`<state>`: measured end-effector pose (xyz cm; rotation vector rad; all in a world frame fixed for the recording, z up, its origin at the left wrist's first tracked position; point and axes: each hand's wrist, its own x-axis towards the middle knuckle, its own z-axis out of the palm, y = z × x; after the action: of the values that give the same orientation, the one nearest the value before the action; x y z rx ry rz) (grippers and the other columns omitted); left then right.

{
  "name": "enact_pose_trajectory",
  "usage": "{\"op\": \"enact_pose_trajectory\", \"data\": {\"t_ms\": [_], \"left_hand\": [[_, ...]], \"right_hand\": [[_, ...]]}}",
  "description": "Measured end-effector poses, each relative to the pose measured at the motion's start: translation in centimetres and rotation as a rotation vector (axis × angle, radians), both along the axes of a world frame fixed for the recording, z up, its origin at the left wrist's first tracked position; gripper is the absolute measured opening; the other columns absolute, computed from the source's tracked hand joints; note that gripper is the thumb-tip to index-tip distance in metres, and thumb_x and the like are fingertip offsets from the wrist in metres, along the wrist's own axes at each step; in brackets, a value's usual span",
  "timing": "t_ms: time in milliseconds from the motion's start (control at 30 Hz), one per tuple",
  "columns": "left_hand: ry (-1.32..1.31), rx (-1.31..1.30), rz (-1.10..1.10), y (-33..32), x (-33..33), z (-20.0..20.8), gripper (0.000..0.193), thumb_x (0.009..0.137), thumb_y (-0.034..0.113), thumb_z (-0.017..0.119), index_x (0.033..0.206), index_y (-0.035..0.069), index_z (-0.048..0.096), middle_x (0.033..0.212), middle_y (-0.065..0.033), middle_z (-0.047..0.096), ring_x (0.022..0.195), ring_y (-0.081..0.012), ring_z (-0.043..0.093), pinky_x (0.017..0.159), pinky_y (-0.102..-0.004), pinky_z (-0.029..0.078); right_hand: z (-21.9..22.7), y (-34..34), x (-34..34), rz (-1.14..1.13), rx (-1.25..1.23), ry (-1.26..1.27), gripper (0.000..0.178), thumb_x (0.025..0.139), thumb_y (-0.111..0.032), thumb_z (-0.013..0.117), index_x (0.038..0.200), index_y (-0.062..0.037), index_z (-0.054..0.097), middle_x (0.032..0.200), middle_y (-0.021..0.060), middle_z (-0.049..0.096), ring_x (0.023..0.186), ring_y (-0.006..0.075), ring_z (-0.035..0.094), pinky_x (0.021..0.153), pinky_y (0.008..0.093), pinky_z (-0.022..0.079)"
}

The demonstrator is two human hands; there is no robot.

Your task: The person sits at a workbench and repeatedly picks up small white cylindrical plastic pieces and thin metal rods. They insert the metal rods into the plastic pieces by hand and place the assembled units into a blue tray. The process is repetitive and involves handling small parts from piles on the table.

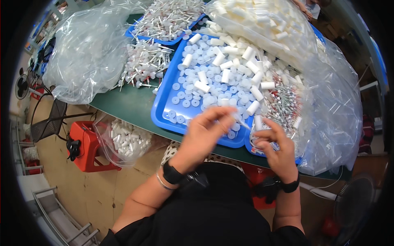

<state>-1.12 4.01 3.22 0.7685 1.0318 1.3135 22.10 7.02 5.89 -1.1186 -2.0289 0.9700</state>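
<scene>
Over the front of a blue tray (pixel 158 110), my left hand (pixel 207 133) is closed in a pinch. A small translucent piece with a thin white stem (pixel 243 122) shows at its fingertips, slightly blurred. To the right, my right hand (pixel 279 147) has its fingers curled together; what they grip, if anything, cannot be made out. A white foam cylinder (pixel 257 122) stands beside its index fingertip, and I cannot tell whether it is held. Many translucent discs (pixel 186 103) with centre holes lie in the tray, with white cylinders (pixel 202 86) scattered over them.
Metal pins (pixel 283 100) are heaped at the right. A plastic bag of white cylinders (pixel 262 24) leans over the back. Stemmed disc pieces (pixel 168 20) fill a far tray and spill onto the green table (pixel 123 102). A red stool (pixel 84 143) stands left, beside a bag (pixel 127 139).
</scene>
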Motion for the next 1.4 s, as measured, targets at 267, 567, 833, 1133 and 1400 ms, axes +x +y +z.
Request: {"op": "enact_pose_trajectory", "data": {"t_ms": [267, 567, 833, 1133, 1400], "left_hand": [[0.281, 0.166, 0.659, 3.4, -17.2, -4.6, 0.049, 0.100, 0.010, 0.068, 0.145, -0.004, 0.053, 0.121, -0.0097, 0.070, 0.106, -0.0145, 0.067, 0.091, -0.0264, 0.052], [1.005, 0.288, 0.665, 3.5, -12.8, -4.1, 0.060, 0.097, 0.012, 0.071, 0.152, 0.009, 0.048, 0.155, -0.0150, 0.041, 0.105, -0.0168, 0.065, 0.081, -0.0278, 0.056], [1.100, 0.512, -0.021, 0.9, -3.8, -2.7, 0.024, 0.085, 0.004, 0.077, 0.108, 0.003, 0.071, 0.107, -0.0122, 0.069, 0.097, -0.0297, 0.064, 0.082, -0.0374, 0.053], [1.332, 0.524, -0.139, 2.2, -1.9, -2.3, 0.022, 0.078, 0.005, 0.078, 0.098, 0.003, 0.069, 0.096, -0.0095, 0.065, 0.089, -0.0309, 0.059, 0.080, -0.0409, 0.049], [0.389, 0.180, -0.095, 1.7, -0.6, -1.8, 0.021, 0.099, 0.010, 0.068, 0.118, 0.002, 0.070, 0.091, -0.0051, 0.066, 0.084, -0.0153, 0.064, 0.080, -0.0285, 0.052]], "right_hand": [[1.1, 1.7, 4.3, -0.130, 0.112, -0.316, 0.023, 0.092, -0.006, 0.072, 0.115, -0.0007, 0.071, 0.090, 0.0156, 0.075, 0.078, 0.0247, 0.074, 0.070, 0.0329, 0.056], [-1.5, 3.0, 3.8, 0.009, 0.400, -0.656, 0.009, 0.084, -0.004, 0.069, 0.093, -0.0030, 0.069, 0.084, 0.0130, 0.063, 0.083, 0.0332, 0.065, 0.072, 0.0448, 0.052], [-1.3, 3.2, 4.2, -0.023, 0.381, -0.525, 0.008, 0.086, -0.002, 0.069, 0.094, -0.0018, 0.066, 0.088, 0.0143, 0.063, 0.083, 0.0352, 0.065, 0.073, 0.0431, 0.053], [-1.0, 1.5, 4.1, -0.274, -0.042, 0.202, 0.009, 0.099, 0.001, 0.063, 0.107, 0.0021, 0.064, 0.108, 0.0116, 0.069, 0.096, 0.0204, 0.072, 0.084, 0.0326, 0.058], [-0.1, 0.2, 2.7, -0.132, -0.275, 0.581, 0.013, 0.102, 0.001, 0.058, 0.114, 0.0042, 0.060, 0.117, 0.0169, 0.066, 0.098, 0.0250, 0.073, 0.089, 0.0359, 0.060]]}}
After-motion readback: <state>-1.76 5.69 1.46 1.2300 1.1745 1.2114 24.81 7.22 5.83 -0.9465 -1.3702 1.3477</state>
